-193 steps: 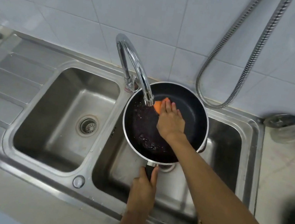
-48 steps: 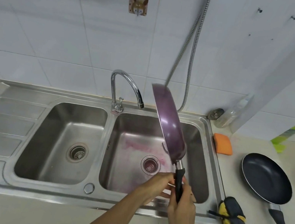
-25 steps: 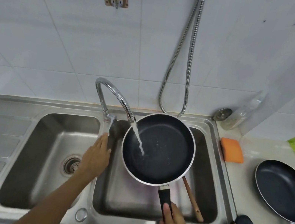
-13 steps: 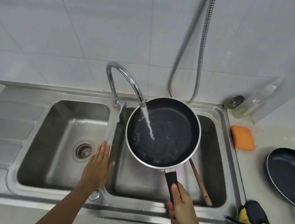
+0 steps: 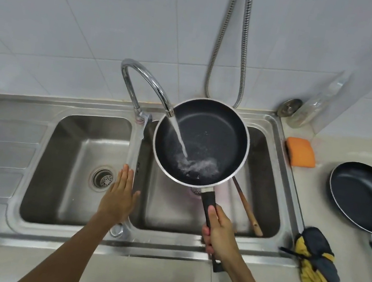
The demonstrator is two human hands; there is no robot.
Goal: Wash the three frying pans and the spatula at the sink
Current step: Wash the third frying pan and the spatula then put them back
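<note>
One pan (image 5: 201, 141) is held by its handle in the right hand's (image 5: 219, 235) closed grip over the right basin, under the tap's (image 5: 148, 90) stream for rinsing, while the left hand (image 5: 118, 199) hovers flat, empty.

**Hidden and cut off**

The held frying pan (image 5: 201, 141) covers the spatula's (image 5: 248, 209) head and most of the right basin's drain. The second pan's (image 5: 367, 198) handle leaves the right edge. The hose (image 5: 243, 39) exits at the top.

Home kitchen: steel double sink (image 5: 71, 232), white wall tiles (image 5: 102, 16), countertop (image 5: 318, 200).
</note>
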